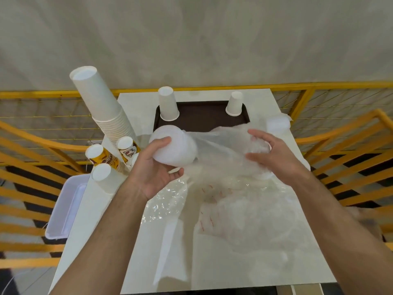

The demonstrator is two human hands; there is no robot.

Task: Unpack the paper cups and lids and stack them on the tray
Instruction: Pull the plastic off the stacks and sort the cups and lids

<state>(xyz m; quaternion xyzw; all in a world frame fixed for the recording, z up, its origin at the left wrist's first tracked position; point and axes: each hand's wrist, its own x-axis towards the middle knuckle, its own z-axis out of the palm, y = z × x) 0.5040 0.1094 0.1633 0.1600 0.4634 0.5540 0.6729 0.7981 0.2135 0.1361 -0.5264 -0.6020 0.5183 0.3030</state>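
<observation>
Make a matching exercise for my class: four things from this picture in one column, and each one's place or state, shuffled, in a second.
Things:
1. tall stack of white cups
2. brown tray
3. stack of white lids
4. printed cups

Places or states:
A. carries two upturned white cups
B. leans at the table's far left
C. gripped by the left hand
D. stand left of that hand, below the tall stack

Pairs: 1-B, 2-A, 3-C, 4-D
</observation>
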